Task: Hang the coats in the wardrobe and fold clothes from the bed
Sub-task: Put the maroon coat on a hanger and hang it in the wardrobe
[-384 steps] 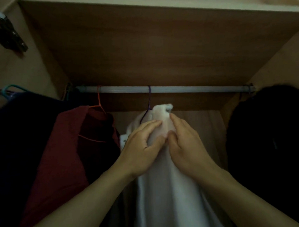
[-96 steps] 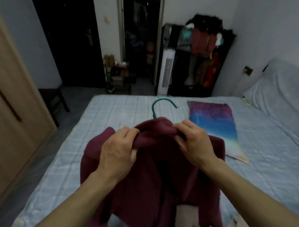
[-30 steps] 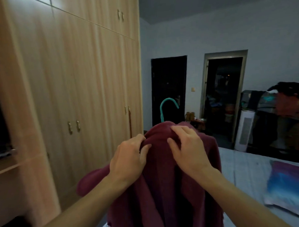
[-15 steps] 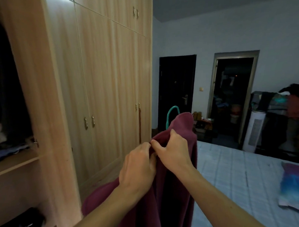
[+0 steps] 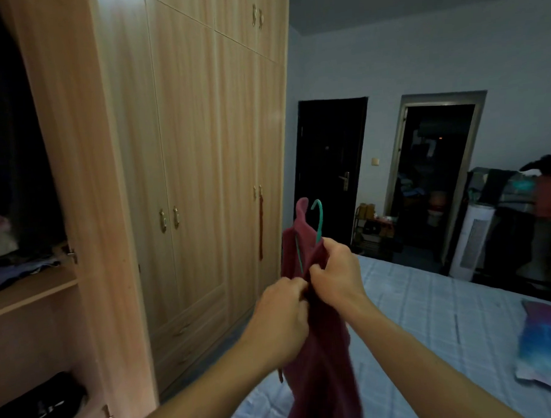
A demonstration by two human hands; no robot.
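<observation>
Left hand [image 5: 280, 316] and right hand [image 5: 335, 269] both pinch the maroon coat [image 5: 322, 364] on its teal hanger [image 5: 319, 219], now lifted clear of the bed's [image 5: 430, 312] near edge and turned toward the open wardrobe [image 5: 76, 154], apparently ready for hanging.

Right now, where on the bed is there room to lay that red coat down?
The pale blue checked bed sheet lies bare between the maroon coat and the blue-purple folded cloth. Crowded: the open wooden wardrobe shelf, piled with clothes.

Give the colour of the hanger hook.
The hanger is teal, against the maroon coat; head view shows it best.
</observation>
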